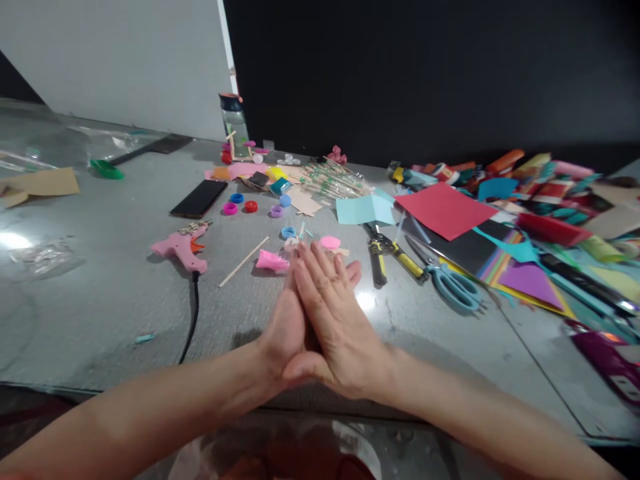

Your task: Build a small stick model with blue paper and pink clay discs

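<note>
My left hand (289,320) and my right hand (337,323) are pressed palm to palm above the front of the table. The right one lies on top with its fingers stretched forward and close together. Whatever may be between the palms is hidden. Just beyond the fingertips are a pink crumpled packet (273,261), a pink oval piece (329,243) and a blue bottle cap (288,233). To the left of the packet lies a thin wooden stick (244,263).
A pink glue gun (183,247) with a black cord and a phone (199,199) lie left. Yellow-black pliers (379,261), blue-handled scissors (455,287) and coloured paper (445,208) lie right. A water bottle (234,123) stands at the back.
</note>
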### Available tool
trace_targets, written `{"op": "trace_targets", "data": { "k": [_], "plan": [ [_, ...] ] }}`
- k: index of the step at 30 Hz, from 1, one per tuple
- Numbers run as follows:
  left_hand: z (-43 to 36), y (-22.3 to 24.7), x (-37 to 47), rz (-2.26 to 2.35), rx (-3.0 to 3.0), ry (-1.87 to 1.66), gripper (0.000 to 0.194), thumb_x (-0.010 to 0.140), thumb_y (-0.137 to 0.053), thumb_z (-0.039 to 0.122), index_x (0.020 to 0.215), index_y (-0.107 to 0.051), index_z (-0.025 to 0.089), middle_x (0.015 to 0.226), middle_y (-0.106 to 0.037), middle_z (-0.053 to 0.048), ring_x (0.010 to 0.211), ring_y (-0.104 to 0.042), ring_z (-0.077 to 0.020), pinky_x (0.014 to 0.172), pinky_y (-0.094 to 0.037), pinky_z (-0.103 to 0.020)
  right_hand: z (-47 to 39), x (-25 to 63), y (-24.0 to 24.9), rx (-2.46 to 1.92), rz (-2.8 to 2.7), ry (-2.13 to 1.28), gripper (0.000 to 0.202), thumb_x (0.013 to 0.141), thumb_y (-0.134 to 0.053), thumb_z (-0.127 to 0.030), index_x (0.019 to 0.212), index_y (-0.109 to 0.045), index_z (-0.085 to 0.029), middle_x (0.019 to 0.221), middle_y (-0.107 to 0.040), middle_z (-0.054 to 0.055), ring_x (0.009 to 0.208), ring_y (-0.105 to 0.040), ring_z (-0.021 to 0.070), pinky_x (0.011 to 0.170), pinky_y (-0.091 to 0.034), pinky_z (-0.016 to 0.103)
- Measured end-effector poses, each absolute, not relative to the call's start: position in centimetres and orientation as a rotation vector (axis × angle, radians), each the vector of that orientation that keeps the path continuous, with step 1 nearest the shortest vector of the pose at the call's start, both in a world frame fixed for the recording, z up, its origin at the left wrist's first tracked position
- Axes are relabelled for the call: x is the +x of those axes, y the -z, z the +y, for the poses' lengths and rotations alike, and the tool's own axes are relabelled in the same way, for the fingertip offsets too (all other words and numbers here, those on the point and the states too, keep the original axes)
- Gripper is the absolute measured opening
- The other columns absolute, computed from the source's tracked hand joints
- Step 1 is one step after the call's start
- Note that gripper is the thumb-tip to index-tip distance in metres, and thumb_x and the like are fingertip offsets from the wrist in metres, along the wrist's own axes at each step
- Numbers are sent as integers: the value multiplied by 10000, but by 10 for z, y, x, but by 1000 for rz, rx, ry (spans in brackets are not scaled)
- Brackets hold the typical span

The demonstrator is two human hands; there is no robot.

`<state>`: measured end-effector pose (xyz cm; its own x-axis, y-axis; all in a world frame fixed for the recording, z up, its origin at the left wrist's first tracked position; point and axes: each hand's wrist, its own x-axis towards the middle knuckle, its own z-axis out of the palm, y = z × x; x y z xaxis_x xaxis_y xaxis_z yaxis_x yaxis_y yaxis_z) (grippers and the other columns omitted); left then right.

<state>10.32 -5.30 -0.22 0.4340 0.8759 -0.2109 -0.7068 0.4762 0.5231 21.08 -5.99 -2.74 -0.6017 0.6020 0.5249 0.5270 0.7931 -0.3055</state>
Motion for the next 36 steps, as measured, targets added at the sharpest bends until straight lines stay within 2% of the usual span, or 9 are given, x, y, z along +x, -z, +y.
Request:
{"op": "trace_targets", "data": {
  "k": [3, 5, 10, 13, 16, 20, 24, 28, 36],
  "plan": [
    [-51, 3, 95, 541, 354, -933, 614, 1003, -306, 651, 1280, -639, 216, 1334, -687, -118, 1420, -495, -286, 1235, -293, -477, -59, 222, 18, -845, -2196, -404, 761, 1050, -281, -604, 1651, -21, -215, 1715, -80, 112, 1585, -58, 267, 1285, -84, 562],
    [-48, 1, 87, 537, 359, -912, 610, 1005, -324, 651, 1233, -643, 184, 1236, -722, -130, 1313, -589, -281, 1172, -391, -452, -58, 235, 8, -902, -2062, -453, 577, 1085, -334, -450, 1624, -226, -273, 1701, -203, 63, 1570, -190, 226, 1286, -208, 486],
    [-42, -1, 77, 464, 505, -822, 662, 966, -365, 721, 1262, -620, 186, 1152, -714, -108, 1144, -650, -225, 854, -543, -285, -54, 253, 4, -949, -2169, -486, 243, 994, -613, -257, 1229, -673, -244, 1533, -494, 104, 1387, -506, 266, 1101, -487, 474],
    [-39, 3, 76, 443, 590, -791, 639, 958, -422, 707, 1278, -609, 187, 1194, -696, -109, 1154, -642, -226, 867, -529, -283, -55, 248, 8, -945, -2018, -654, 96, 952, -682, -225, 1046, -685, -242, 1426, -593, 82, 1293, -581, 243, 982, -556, 411],
    [-34, 8, 73, 511, 793, -835, 482, 951, -581, 576, 1252, -638, 204, 1224, -698, -84, 1177, -638, -223, 978, -499, -309, -54, 243, 12, -989, -1801, -712, 97, 916, -733, -215, 958, -653, -250, 1287, -666, 48, 1262, -594, 224, 1051, -496, 425],
    [-28, 15, 65, 687, 1069, -850, 277, 871, -769, 340, 1101, -711, 197, 1056, -759, -53, 1000, -709, -191, 933, -539, -313, -49, 244, 18, -1028, -1684, -724, 131, 889, -765, -253, 931, -642, -238, 1284, -635, 51, 1272, -578, 235, 1119, -418, 470],
    [-22, 17, 59, 718, 1117, -863, 194, 879, -756, 328, 976, -700, 170, 925, -772, -38, 857, -740, -170, 856, -594, -316, -45, 245, 21, -1012, -1638, -898, 226, 891, -769, -302, 1083, -660, -254, 1231, -668, 48, 1221, -603, 221, 1095, -452, 438],
    [-19, 20, 53, 684, 1121, -839, 224, 853, -784, 309, 915, -608, 184, 790, -743, 13, 781, -746, -163, 845, -615, -354, -45, 242, 17, -1085, -1593, -1001, 126, 921, -730, -336, 992, -721, -232, 964, -723, 21, 897, -666, 161, 832, -544, 315],
    [-20, 29, 45, 796, 1406, -797, 184, 872, -760, 309, 987, -675, 193, 907, -735, -21, 852, -686, -165, 776, -522, -275, -45, 239, 18, -1119, -1441, -1184, 180, 853, -795, -353, 952, -723, -221, 873, -742, 10, 797, -695, 145, 738, -576, 282]
  ]
}}
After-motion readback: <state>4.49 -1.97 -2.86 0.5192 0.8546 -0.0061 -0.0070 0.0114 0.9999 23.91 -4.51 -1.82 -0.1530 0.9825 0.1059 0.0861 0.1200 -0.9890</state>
